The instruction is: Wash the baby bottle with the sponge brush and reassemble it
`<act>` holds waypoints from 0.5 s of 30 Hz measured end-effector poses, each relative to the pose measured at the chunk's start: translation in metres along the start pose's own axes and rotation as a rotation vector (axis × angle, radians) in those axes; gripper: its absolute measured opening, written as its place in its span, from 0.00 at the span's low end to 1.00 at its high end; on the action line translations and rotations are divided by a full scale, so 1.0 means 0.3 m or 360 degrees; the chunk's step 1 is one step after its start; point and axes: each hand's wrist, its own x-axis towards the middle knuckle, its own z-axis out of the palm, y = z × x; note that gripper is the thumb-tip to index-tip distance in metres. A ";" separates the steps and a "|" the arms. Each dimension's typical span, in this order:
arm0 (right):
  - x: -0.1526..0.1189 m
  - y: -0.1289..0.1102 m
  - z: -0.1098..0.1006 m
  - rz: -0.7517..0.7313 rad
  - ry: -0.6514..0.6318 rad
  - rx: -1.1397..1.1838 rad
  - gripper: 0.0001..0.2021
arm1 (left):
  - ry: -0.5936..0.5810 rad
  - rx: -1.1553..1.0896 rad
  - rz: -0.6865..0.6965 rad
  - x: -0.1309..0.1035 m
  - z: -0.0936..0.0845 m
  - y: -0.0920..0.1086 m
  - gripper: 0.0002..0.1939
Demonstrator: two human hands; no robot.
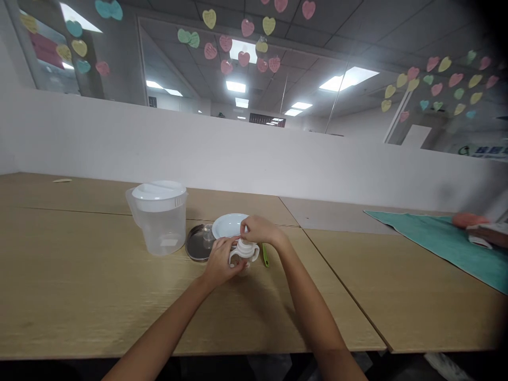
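Observation:
A small clear baby bottle with a white collar and two white side handles stands upright near the middle of the table. My left hand is wrapped around its left side, thumb low across the front. Above it, my right hand pinches the white top with closed fingertips; the exact spot gripped is partly hidden. Just behind lies a white plate. To the left, a round metal tray holds a small clear cup-like piece. A green handle pokes out right of the bottle.
A translucent pitcher with a white lid stands left of the tray. On the right, a teal cloth covers part of the table, with a reddish item on it. A white wall rises behind the table.

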 end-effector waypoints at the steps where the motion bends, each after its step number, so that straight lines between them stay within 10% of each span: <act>1: 0.007 -0.009 0.010 0.0043 0.0023 -0.0069 0.09 | 0.0004 -0.0002 -0.0007 0.000 0.001 -0.001 0.28; 15: -0.021 0.018 -0.008 -0.0050 -0.0133 0.0021 0.31 | 0.0030 -0.0025 -0.0034 0.001 0.008 -0.007 0.25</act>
